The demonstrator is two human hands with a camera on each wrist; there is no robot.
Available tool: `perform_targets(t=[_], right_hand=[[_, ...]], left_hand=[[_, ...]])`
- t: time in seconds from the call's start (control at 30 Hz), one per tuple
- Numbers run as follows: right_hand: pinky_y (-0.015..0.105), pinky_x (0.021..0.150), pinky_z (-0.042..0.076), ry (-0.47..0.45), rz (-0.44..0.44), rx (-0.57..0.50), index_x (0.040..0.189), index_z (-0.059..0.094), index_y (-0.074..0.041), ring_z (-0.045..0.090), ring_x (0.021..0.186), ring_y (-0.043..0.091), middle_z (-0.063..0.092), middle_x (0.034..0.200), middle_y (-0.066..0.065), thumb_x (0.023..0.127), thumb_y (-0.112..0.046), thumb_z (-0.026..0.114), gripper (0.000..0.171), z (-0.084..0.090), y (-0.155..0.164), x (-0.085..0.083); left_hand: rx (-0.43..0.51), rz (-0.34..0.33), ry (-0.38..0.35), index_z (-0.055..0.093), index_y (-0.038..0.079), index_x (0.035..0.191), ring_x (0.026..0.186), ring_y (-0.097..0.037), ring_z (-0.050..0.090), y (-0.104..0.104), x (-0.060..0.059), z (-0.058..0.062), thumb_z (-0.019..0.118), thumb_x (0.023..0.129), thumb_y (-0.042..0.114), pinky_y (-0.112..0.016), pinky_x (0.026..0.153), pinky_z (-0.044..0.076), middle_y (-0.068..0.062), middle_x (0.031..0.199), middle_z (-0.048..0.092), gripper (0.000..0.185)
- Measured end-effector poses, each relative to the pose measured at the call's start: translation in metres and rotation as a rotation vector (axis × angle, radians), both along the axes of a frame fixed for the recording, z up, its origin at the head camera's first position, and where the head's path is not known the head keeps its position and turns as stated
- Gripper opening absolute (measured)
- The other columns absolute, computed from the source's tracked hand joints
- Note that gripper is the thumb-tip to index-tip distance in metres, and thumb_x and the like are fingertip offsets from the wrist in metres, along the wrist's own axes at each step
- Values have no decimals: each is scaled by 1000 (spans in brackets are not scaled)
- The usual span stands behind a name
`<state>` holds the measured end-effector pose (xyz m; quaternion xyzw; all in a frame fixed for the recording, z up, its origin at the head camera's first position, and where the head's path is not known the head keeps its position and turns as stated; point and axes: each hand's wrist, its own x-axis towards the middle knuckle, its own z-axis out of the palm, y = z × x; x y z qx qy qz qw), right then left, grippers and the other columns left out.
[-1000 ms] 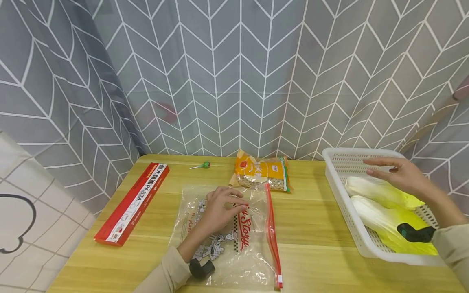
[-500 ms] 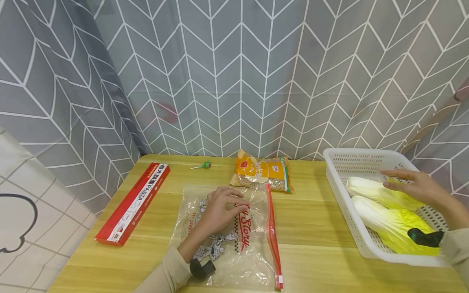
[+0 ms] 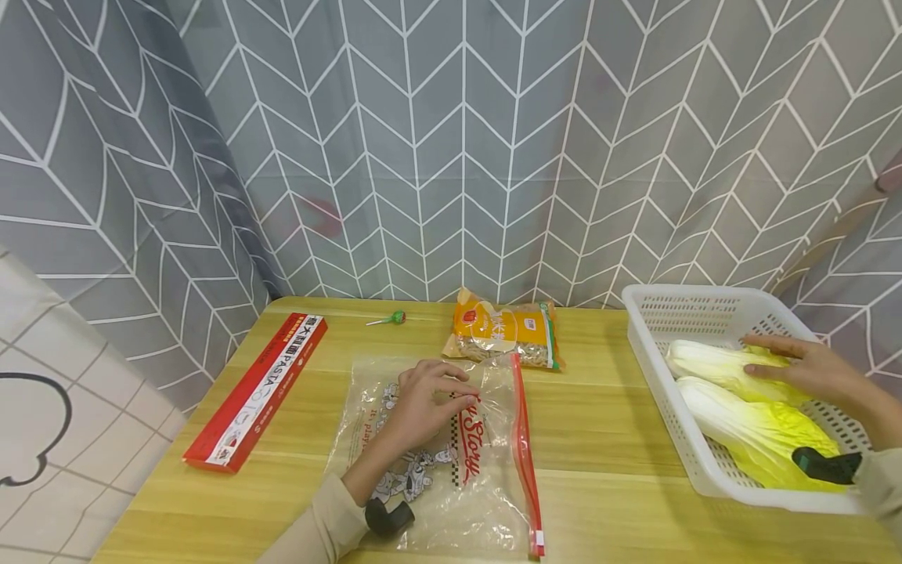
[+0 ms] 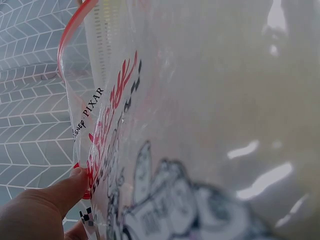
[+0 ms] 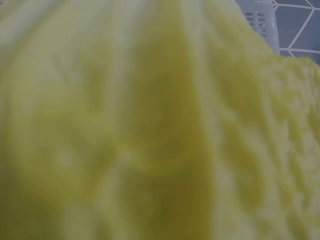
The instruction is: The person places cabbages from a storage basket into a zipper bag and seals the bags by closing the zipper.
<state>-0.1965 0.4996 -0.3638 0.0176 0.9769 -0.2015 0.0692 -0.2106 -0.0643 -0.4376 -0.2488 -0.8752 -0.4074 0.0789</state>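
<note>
The right hand (image 3: 803, 368) lies over the farther of two cabbages (image 3: 712, 362), fingers only slightly bent and touching its leaves; whether they actually grip it cannot be told. That cabbage and the nearer cabbage (image 3: 747, 431) lie side by side in a white basket (image 3: 662, 407) at the table's (image 3: 599, 439) right edge. The left hand (image 3: 423, 403) rests on a clear zip bag (image 3: 486, 478) with a red seal, lying flat near the table's front edge, curled fingers pinching the plastic. A yellow snack packet (image 3: 502, 335) lies just beyond the bag, a lollipop (image 3: 389, 319) near the back edge, a red pasta box (image 3: 261, 388) along the left edge
</note>
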Motion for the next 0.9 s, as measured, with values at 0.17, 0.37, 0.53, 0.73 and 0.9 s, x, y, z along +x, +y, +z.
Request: perform_targets(t=[0.17,0.37,0.53,0.73,0.9], right_hand=[[45,68,54,-31,12,-31,156,15,9,60,99,49,23,146,50,102,-43,58,86,-5,2,1],[53,75,55,-16,-20,-33,154,16,13,60,96,45,25,145,51,101,-46,60,90,-8,4,1],[76,86,37,5,-30,-41,148,36,11,35,120,67,26,146,49,99,-46,62,80,-6,4,5],[75,85,39,-11,-6,-95,151,31,9,31,124,69,20,150,49,104,-41,56,73,-6,8,9],[80,88,36,-82,0,-160,154,12,14,19,127,75,1,152,52,109,-40,44,77,-6,13,12]], left_hand=[[0,-4,-2,82,26,99,127,-22,53,0,0,0,80,88,26,-52,105,27,4,118,73,11],[6,-7,-8,82,26,99,127,-21,53,0,0,0,80,88,26,-53,106,26,4,119,73,11],[4,-7,-6,82,26,99,126,-21,53,0,0,-1,80,88,26,-52,105,26,5,118,73,11],[7,-9,-6,82,27,99,126,-20,53,0,1,-1,80,88,27,-53,106,26,6,118,73,11],[7,-11,3,82,27,99,126,-20,53,0,1,-1,80,88,27,-53,105,26,6,118,72,11]])
